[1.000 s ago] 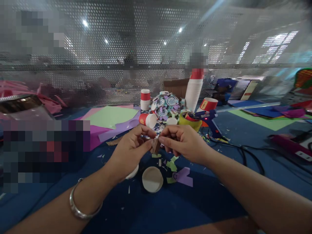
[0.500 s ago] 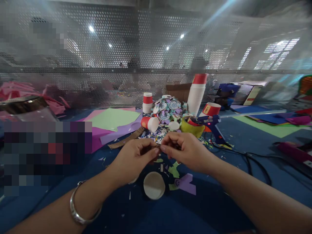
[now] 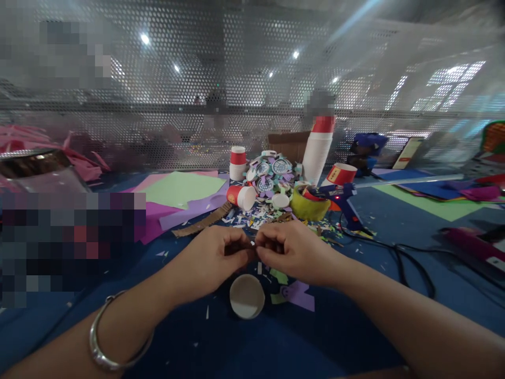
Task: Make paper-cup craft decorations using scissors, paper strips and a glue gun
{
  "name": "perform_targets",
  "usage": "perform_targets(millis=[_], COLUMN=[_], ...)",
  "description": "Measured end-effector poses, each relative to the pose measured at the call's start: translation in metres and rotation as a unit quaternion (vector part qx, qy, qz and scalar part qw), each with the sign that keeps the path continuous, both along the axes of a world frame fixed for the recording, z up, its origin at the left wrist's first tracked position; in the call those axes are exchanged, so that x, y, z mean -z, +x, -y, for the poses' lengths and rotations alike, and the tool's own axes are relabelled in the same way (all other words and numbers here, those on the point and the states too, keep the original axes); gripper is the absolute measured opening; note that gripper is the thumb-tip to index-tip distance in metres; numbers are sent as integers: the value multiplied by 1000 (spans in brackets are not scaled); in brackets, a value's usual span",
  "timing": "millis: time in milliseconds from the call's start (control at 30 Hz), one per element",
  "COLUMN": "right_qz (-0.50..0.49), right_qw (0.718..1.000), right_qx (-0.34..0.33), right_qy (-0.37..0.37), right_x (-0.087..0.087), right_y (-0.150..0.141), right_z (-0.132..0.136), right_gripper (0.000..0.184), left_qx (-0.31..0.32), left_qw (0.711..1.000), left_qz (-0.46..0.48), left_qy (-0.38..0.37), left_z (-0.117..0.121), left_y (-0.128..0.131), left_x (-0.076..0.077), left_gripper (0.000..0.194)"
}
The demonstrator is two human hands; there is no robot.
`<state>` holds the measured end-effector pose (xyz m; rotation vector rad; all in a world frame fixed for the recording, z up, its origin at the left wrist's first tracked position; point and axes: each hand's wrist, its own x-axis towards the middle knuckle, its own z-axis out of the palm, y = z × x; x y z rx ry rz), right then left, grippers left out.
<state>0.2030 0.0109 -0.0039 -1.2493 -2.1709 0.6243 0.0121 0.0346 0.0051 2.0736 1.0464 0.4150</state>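
My left hand and my right hand meet at the fingertips above the table. Both are closed in a pinch around something small and dark that their fingers mostly hide; its kind does not show. Just below them a round white paper cup piece lies on the blue tablecloth. To its right is a purple paper cutout with a small face drawn on it, beside green paper scraps. A silver bangle circles my left wrist.
Behind my hands is a pile of decorated paper pieces, with a tall cup stack to its right. A blue glue gun rests by a yellow-green bowl, its cable trailing right. Coloured paper sheets lie left; a strip of brown cardboard is nearer.
My hands still meet at the fingertips, slightly lower and further left, and my left forearm has shifted left. The whole view has moved a little; the things on the table stay put.
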Motion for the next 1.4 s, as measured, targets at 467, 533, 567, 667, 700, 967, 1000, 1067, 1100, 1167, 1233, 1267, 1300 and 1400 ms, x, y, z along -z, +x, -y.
perform_targets(millis=[467,533,567,667,700,967,1000,1067,1100,1167,1233,1267,1300,1400], right_qz=[-140,-157,-164,-180,-185,-237,-246,-262,-266,-265,-253,-244,-234,-205], right_qw=[985,979,975,965,962,958,959,962,963,963,966,969,972,979], right_qx=[35,38,39,35,34,59,57,43,33,18,15,15,16,19], right_qy=[95,124,142,188,196,150,129,62,24,-35,-46,-40,-32,-12], right_x=[-4,-5,-6,-7,-8,-14,-13,-11,-10,-8,-7,-6,-6,-5], right_y=[-6,-7,-7,-8,-8,-7,-5,-2,-1,1,1,1,1,0], right_z=[10,13,15,19,21,22,20,14,11,8,5,5,4,4], right_gripper=[17,15,14,13,13,15,16,16,16,17,16,15,13,10], left_qx=[-8,4,12,42,53,76,47,-8,-24,-35,-42,-46,-49,-61], left_qw=[963,929,908,848,833,791,822,888,914,948,963,967,970,977], left_qz=[42,50,53,52,50,70,82,99,102,106,115,119,122,129], left_qy=[265,366,415,525,549,603,562,450,392,299,241,220,202,161], left_z=[23,24,24,24,23,28,28,27,25,21,18,16,15,12], left_y=[10,10,10,9,8,6,7,8,9,8,7,7,6,6], left_x=[-4,-2,-1,0,0,-5,-5,-6,-6,-6,-6,-6,-6,-4], left_gripper=[22,18,17,16,16,16,13,8,8,10,13,14,15,16])
